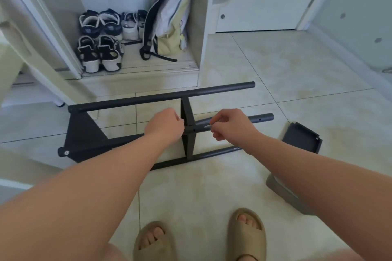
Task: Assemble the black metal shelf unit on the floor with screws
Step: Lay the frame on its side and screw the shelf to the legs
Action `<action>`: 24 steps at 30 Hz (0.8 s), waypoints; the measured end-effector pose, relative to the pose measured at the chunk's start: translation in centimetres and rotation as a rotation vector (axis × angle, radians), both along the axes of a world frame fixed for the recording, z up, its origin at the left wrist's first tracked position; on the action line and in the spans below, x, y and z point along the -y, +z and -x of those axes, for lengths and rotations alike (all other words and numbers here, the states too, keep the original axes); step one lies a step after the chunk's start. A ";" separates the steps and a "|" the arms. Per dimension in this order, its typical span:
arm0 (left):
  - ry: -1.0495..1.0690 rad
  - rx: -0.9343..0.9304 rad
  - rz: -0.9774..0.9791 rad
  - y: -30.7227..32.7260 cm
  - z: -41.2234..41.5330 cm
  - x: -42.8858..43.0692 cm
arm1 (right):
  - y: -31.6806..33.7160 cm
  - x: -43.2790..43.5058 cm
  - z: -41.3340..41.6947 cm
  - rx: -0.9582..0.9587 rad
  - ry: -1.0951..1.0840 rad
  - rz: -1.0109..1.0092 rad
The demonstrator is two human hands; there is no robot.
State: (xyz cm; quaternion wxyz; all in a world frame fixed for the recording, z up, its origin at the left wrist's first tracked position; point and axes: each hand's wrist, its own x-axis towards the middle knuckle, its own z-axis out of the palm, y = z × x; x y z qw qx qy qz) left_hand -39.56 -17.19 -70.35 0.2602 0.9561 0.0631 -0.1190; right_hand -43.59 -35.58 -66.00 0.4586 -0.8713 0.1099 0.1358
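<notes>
1. At the centre joint (191,129): right hand (228,126) pinches a slim silver piece (208,126) (screw or key, unclear); left hand (167,124) curled beside the crossplate (186,110), grasp indeterminate.
2. Shelf frame (161,96) flat on floor tiles (297,65).
3. Judgement: align the piece square to the joint before turning.

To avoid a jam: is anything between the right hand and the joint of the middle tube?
Nothing visible. The right hand pinches a thin silver piece just beside the joint, only bare middle tube between. The left hand sits on the joint's other side.
</notes>
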 end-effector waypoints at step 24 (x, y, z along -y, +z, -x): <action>-0.215 -0.382 0.266 -2.9 -4.9 0.8 | -5.5 -2.1 -2.2 0.061 0.230 0.220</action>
